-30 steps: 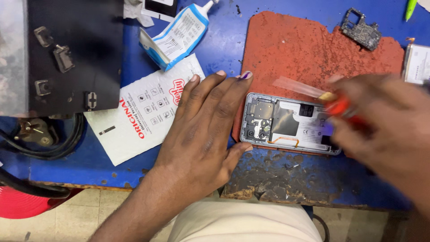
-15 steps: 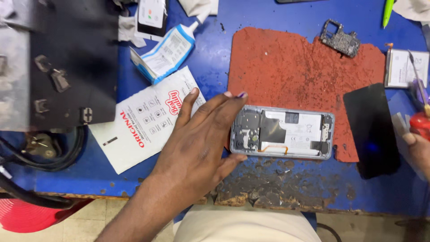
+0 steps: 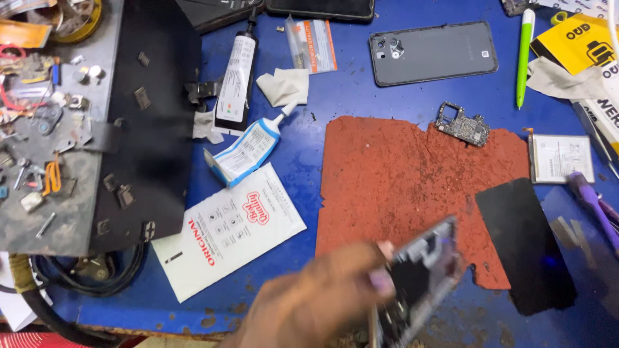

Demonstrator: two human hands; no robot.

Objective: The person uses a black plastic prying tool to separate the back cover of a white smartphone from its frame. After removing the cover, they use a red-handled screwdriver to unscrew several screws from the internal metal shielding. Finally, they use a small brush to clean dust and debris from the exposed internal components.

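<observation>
From the head view, the left hand (image 3: pixel 316 299) is low in the picture and blurry. Its fingers are curled around the edge of an opened phone (image 3: pixel 419 280), and the phone is tipped up on its side over the bottom edge of the red mat (image 3: pixel 400 174). The right hand is not in the picture. A flat black screen panel (image 3: pixel 525 245) lies just beside the phone, half on the mat and half on the blue table (image 3: pixel 309 135). A small circuit board (image 3: pixel 461 124) sits at the top edge of the mat. A purple tool (image 3: pixel 590 200) lies at the far right. Half a second ago the phone lay flat on the mat under the hand. Now it is lifted and tilted, and the view has moved so more of the table top shows. A white paper packet with red letters (image 3: pixel 229 229) lies left of the mat. Above it is a white and blue glue tube (image 3: pixel 248 148), and next to that a black tube with a white label (image 3: pixel 235 80). A grey phone back cover (image 3: pixel 433 51) lies at the top. A yellow box (image 3: pixel 583 42) is in the top right corner, and a white battery (image 3: pixel 561 158) lies below it.
</observation>
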